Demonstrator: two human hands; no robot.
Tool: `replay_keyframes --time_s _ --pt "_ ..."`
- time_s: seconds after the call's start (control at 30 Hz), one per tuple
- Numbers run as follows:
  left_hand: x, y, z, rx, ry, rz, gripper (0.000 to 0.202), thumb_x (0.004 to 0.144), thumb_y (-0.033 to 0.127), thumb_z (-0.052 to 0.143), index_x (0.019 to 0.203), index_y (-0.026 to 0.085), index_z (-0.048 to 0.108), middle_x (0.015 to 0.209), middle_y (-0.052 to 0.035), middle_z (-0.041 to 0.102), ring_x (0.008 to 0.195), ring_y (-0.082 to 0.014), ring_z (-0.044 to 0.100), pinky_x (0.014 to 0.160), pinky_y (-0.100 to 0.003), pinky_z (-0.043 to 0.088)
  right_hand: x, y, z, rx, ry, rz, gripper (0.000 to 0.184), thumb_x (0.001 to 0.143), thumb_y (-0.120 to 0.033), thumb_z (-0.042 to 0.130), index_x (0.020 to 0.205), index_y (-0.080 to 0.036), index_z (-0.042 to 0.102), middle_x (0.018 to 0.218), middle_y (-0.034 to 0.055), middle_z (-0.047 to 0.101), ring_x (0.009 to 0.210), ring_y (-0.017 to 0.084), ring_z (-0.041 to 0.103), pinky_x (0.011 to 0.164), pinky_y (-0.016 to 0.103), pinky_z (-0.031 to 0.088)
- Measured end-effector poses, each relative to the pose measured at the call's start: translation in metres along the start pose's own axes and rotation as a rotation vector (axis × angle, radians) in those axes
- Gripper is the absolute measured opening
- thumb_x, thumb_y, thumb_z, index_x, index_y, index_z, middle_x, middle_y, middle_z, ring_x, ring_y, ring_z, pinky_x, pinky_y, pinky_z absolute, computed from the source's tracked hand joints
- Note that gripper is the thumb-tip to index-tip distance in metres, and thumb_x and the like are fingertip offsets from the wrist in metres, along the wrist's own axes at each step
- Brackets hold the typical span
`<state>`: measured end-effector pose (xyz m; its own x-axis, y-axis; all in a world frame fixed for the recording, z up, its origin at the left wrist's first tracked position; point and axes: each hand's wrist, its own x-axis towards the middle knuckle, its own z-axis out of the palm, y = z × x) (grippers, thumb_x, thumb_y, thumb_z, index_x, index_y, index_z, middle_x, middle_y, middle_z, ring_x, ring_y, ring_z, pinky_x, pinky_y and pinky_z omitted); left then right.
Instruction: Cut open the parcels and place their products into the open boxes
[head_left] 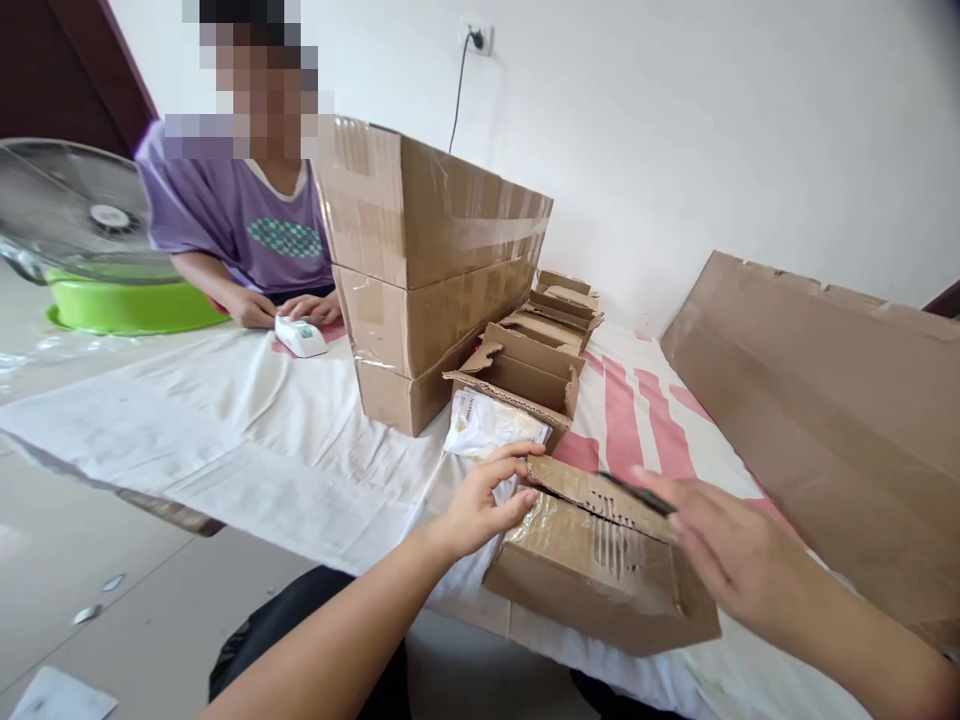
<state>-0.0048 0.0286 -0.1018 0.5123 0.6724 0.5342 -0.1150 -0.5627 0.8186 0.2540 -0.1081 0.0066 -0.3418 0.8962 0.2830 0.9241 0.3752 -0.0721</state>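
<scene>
The box (600,570) lies at 6 o'clock on the worktop (262,440), near the person. The left hand (480,505) closes its grip on the flap at the 9 o'clock end, probably to steady it. The right hand (720,545), blurred, at 3 o'clock, seems to pinch a dark thin tool (637,492) over the top.

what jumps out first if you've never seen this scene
Up front, the person's left hand grips a flap of a small cardboard box, the blurred right hand beside it. Behind them, in the middle, rises a tall stack of taped cartons, with another person in a purple shirt seated at the far left.
</scene>
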Motion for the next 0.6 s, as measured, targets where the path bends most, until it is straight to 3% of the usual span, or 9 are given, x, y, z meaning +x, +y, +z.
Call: replay_keyframes --time_s 0.07,0.13,0.27,0.43,0.53,0.6 --pt "0.0 -0.002 0.001 -0.011 0.01 0.013 0.022 0.088 0.041 0.06 0.088 0.019 0.06 0.13 -0.0164 0.06 0.121 -0.0299 0.057 0.105 -0.048 0.04 0.021 -0.024 0.0 -0.021 -0.086 -0.149 0.059 0.089 -0.013 0.036 0.145 -0.031 0.041 0.109 0.0066 0.071 0.087 0.022 0.068 0.068 0.034 0.057" --pt "-0.001 -0.003 0.001 -0.025 0.017 0.026 0.02 0.087 0.039 0.06 0.09 0.019 0.06 0.13 -0.016 0.06 0.122 -0.029 0.056 0.105 -0.048 0.04 0.035 -0.038 0.002 -0.093 -0.155 -0.207 0.063 0.082 -0.007 0.038 0.141 -0.028 0.046 0.102 0.007 0.071 0.078 0.021 0.066 0.062 0.034 0.055" --pt "-0.001 -0.004 0.001 -0.034 -0.001 0.023 0.019 0.087 0.038 0.061 0.093 0.019 0.059 0.131 -0.0153 0.059 0.124 -0.0281 0.055 0.108 -0.047 0.038 0.044 -0.045 -0.009 -0.26 -0.329 -0.133 0.066 0.074 0.001 0.045 0.134 -0.025 0.054 0.09 0.0058 0.069 0.072 0.019 0.063 0.058 0.03 0.048" --pt "0.001 -0.004 -0.001 -0.018 -0.031 -0.027 0.02 0.087 0.039 0.059 0.091 0.019 0.06 0.134 -0.0146 0.058 0.127 -0.0301 0.052 0.109 -0.048 0.037 0.024 -0.032 -0.041 -0.333 -0.52 0.035 0.061 0.075 0.003 0.049 0.124 -0.03 0.062 0.077 0.0016 0.066 0.065 0.017 0.062 0.05 0.026 0.035" --pt "0.003 -0.005 -0.001 -0.012 -0.035 -0.041 0.02 0.088 0.039 0.058 0.091 0.019 0.06 0.134 -0.0142 0.058 0.128 -0.0305 0.051 0.109 -0.048 0.036 0.004 -0.019 -0.054 -0.304 -0.516 0.084 0.054 0.082 0.0 0.045 0.121 -0.031 0.065 0.071 0.0007 0.065 0.06 0.016 0.062 0.05 0.026 0.034" --pt "0.004 -0.005 -0.001 -0.007 -0.037 -0.046 0.019 0.088 0.038 0.057 0.09 0.02 0.06 0.134 -0.014 0.057 0.128 -0.0305 0.051 0.11 -0.048 0.036 -0.01 -0.011 -0.057 -0.266 -0.443 0.088 0.049 0.085 -0.003 0.045 0.119 -0.031 0.067 0.072 0.0003 0.066 0.06 0.015 0.062 0.051 0.025 0.037"
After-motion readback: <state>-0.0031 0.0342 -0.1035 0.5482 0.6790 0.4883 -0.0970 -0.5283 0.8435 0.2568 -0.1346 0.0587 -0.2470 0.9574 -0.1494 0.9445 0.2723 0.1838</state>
